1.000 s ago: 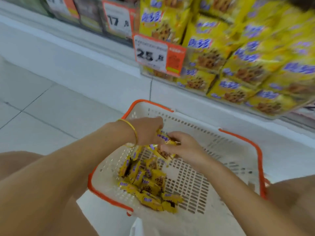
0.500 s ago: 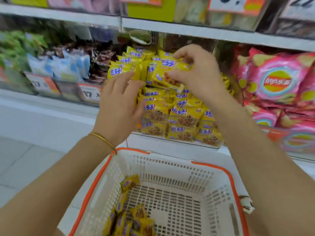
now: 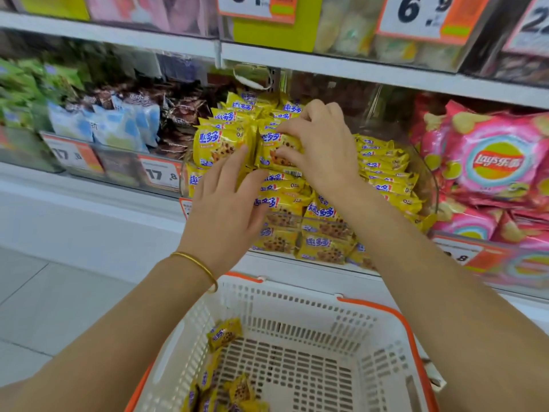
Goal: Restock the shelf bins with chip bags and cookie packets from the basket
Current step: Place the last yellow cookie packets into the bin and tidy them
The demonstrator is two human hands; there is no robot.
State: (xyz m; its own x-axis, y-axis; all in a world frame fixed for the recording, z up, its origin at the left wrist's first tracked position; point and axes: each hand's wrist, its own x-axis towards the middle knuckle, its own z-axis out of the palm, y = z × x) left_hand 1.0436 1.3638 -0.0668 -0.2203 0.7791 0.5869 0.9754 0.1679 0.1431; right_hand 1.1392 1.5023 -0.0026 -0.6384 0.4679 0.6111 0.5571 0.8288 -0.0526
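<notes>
R hand [image 3: 320,144]: fingers clamped on cookie packet [image 3: 276,150] atop pile [image 3: 386,179].
L hand [image 3: 225,203]: fingers straight, steadying pile.
Tip: seat pkt flat, label fwd, then let go.

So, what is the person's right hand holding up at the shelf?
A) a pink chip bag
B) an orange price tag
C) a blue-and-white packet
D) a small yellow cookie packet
D: the right hand has its grip, fingers curled, round a small yellow cookie packet on top of the yellow pile; the pink chip bags lie apart, further right.
</notes>
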